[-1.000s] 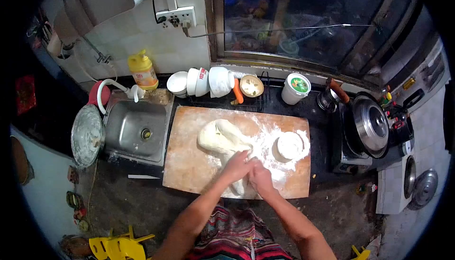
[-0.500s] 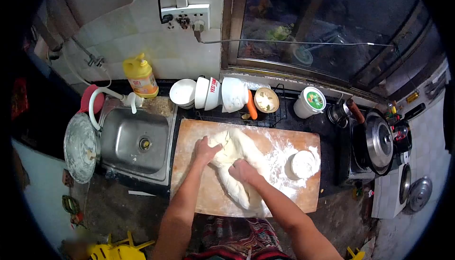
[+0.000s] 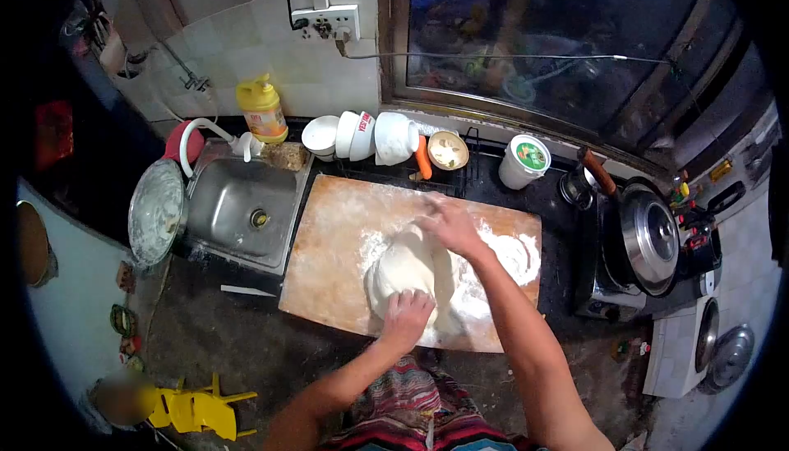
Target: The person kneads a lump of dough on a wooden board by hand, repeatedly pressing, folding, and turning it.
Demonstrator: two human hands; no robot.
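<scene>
A floury lump of dough [image 3: 407, 266] lies on the wooden board [image 3: 329, 246]. My left hand [image 3: 409, 317] is at its near end, the fingers bent over the dough. At the far end, my right hand [image 3: 449, 223] has its fingers stretched out and slightly blurred, close to the dough's upper tip; whether they touch it I cannot tell. Loose flour [image 3: 472, 291] is spread over the right of the board, where my right forearm hides part of it. A round white flour-covered shape [image 3: 516, 258] shows beside that forearm.
Left of the board is a steel sink [image 3: 238, 213] with a floury metal basin [image 3: 158, 213] at its edge. White bowls [image 3: 396, 137], a carrot [image 3: 423, 158] and a white tub [image 3: 524, 162] line the back. A lidded pan [image 3: 649, 237] stands on the right.
The dough has gone from a wide, spread shape to a more compact lump. My left hand moved to its near end, and my right hand to its far end. The camera view has shifted.
</scene>
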